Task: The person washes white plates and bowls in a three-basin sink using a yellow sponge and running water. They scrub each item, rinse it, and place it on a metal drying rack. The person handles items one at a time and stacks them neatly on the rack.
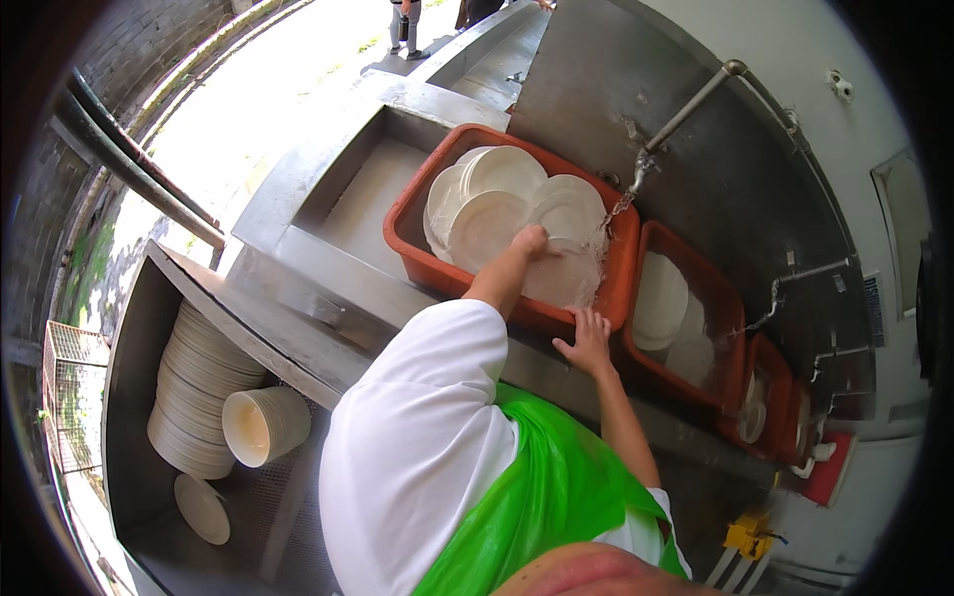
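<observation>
In front of me stands an orange-red plastic tub holding water and several white plates. My left hand reaches into it, fingers curled at the water surface beside the plates. Its fingertips are hidden, so whether it grips a plate cannot be told. My right hand rests at the tub's near rim with its thumb apart and nothing visible in it. Water from a metal tap falls into the tub's right side. The water near my hands looks cloudy and stirred.
More orange tubs with dishes line up to the right under running taps. A steel basin lies left of the tub. At lower left, a steel bin holds tall plate stacks and nested bowls. A person stands far off.
</observation>
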{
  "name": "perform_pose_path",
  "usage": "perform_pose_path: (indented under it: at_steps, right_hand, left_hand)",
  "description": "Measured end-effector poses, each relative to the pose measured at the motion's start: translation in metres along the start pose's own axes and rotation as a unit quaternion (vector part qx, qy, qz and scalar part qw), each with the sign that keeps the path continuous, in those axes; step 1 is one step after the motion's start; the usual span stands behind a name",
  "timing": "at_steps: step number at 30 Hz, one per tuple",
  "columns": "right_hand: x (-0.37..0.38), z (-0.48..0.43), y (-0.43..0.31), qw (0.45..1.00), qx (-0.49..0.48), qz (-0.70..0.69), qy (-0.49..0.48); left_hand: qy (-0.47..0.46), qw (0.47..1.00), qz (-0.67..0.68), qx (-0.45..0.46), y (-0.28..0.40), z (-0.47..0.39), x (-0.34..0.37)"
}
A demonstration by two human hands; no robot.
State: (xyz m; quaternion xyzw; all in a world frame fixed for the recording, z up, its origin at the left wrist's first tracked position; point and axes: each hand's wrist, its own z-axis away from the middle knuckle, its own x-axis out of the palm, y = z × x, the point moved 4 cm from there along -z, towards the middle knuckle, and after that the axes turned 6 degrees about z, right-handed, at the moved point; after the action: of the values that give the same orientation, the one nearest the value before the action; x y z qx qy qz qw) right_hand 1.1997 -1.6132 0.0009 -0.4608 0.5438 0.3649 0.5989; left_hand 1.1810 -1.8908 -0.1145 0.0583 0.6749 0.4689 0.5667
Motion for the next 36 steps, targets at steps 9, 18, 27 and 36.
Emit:
perform_pose_path:
  at_steps: [9,18,27,36]
  right_hand:
    - [-0.005,0.0,-0.003,1.0,0.002,0.0,0.014]
    - [-0.004,0.001,-0.004,0.996,0.018,-0.039,0.084]
    - [-0.012,-0.023,0.025,0.987,0.055,-0.135,-0.062]
    - [0.03,-0.14,0.128,0.966,0.186,-0.18,-0.014]
  left_hand:
    - [0.124,0.973,0.168,-0.1,0.005,0.009,-0.047]
    - [0.235,0.937,0.18,-0.186,-0.025,0.0,-0.029]
    - [0.233,0.955,-0.14,-0.12,0.003,0.012,-0.087]
    - [0.197,0.949,-0.157,-0.189,-0.039,0.009,-0.145]
